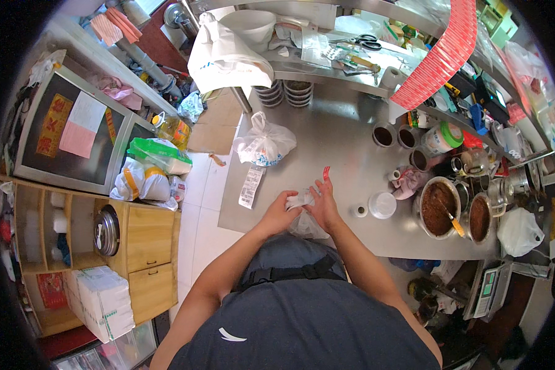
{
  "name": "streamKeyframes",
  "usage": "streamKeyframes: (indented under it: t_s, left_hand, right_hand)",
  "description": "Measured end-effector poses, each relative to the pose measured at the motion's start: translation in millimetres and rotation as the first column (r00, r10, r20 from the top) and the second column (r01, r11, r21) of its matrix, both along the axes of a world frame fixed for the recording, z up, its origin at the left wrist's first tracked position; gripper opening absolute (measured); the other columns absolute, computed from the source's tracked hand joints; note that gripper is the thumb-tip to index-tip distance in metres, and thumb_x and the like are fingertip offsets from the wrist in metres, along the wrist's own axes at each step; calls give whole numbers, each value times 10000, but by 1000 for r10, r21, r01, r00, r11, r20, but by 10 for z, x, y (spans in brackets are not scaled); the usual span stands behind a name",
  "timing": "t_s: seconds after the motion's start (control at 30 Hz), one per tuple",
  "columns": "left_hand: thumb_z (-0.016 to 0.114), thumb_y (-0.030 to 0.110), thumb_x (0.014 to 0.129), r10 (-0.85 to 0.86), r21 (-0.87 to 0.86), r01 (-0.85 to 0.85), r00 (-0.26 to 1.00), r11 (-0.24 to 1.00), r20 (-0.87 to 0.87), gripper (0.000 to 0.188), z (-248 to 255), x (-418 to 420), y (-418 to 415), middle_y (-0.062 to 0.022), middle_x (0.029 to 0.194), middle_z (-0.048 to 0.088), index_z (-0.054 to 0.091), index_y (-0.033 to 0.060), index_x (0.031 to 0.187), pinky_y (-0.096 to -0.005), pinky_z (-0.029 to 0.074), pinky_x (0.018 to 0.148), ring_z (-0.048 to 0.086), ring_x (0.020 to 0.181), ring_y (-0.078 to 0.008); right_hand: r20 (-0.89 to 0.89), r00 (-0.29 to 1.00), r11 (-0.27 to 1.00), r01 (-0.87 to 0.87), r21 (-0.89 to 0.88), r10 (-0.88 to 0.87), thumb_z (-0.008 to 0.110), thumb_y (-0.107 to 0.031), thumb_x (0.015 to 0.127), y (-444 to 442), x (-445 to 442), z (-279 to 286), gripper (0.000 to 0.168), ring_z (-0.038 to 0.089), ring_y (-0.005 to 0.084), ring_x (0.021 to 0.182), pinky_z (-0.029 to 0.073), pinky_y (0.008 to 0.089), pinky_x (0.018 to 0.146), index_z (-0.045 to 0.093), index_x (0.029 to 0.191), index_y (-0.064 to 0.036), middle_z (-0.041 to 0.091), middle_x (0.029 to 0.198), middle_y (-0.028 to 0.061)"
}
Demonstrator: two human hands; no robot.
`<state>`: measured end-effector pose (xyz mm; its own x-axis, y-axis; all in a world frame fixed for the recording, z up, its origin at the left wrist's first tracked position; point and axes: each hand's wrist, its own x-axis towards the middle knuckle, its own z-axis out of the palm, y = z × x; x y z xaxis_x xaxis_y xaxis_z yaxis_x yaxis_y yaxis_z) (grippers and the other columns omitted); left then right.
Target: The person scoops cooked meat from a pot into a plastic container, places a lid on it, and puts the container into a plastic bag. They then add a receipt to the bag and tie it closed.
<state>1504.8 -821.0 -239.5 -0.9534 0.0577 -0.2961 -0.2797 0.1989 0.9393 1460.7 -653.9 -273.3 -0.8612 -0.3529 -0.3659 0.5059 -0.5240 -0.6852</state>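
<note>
At the front edge of the steel counter [337, 138], my left hand [280, 211] grips the bunched neck of a translucent plastic bag [309, 226]. My right hand [323, 208] holds the same bag from the other side, its fingers partly spread. A small red sticker [326, 173] stands up from a right fingertip. The lower part of the bag lies close to my body, and its contents cannot be made out. Farther up and left sits a knotted white plastic bag [266, 141] with blue print. A printed receipt strip [251, 187] hangs from it onto the counter.
Right of my hands are a clear round tub [382, 205] and a small paper roll [360, 211]. Pots of dark brown paste [437, 203] and filled cups [384, 135] stand farther right. A red sticker strip [439, 60] hangs from the shelf [314, 74]. Stacked tubs [298, 95] stand behind.
</note>
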Motion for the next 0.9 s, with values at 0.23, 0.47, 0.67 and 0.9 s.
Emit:
streamKeyframes:
  t_s: [0.23, 0.47, 0.67, 0.9]
  left_hand:
    - [667, 215, 863, -26, -428, -25, 993, 904, -114, 228, -160, -36, 32, -95, 758, 677, 713, -4, 907, -357, 525, 739, 674, 805, -223]
    - [670, 237, 815, 144, -104, -129, 976, 986, 162, 261, -49, -209, 84, -99, 765, 686, 719, -4, 905, -301, 473, 682, 611, 705, -162]
    - [672, 255, 811, 120, -120, -104, 984, 987, 129, 272, -57, -233, 121, -106, 777, 689, 714, 0, 898, -298, 474, 710, 630, 751, -165]
    - [666, 257, 838, 110, -125, -89, 980, 988, 165, 281, 6, -222, 128, -90, 787, 682, 709, -6, 927, -296, 502, 629, 643, 738, -177]
  right_hand:
    - [-176, 984, 992, -17, 126, 39, 480, -551, 958, 80, 125, 49, 745, 164, 334, 1448, 338, 589, 1055, 122, 1527, -231, 80, 1574, 105]
    - [-530, 737, 673, 140, 726, 418, 523, -337, 961, 728, 593, 203, 336, 221, 392, 1406, 205, 492, 1142, 610, 1236, -164, 198, 1527, 195]
    - [-551, 677, 558, 244, 793, 488, 540, -387, 940, 692, 704, 284, 329, 187, 438, 1410, 168, 513, 1144, 661, 1175, -190, 226, 1522, 232]
    - [-519, 639, 458, 280, 844, 567, 542, -365, 944, 536, 650, 175, 354, 157, 467, 1417, 154, 532, 1146, 641, 1227, -177, 230, 1521, 250]
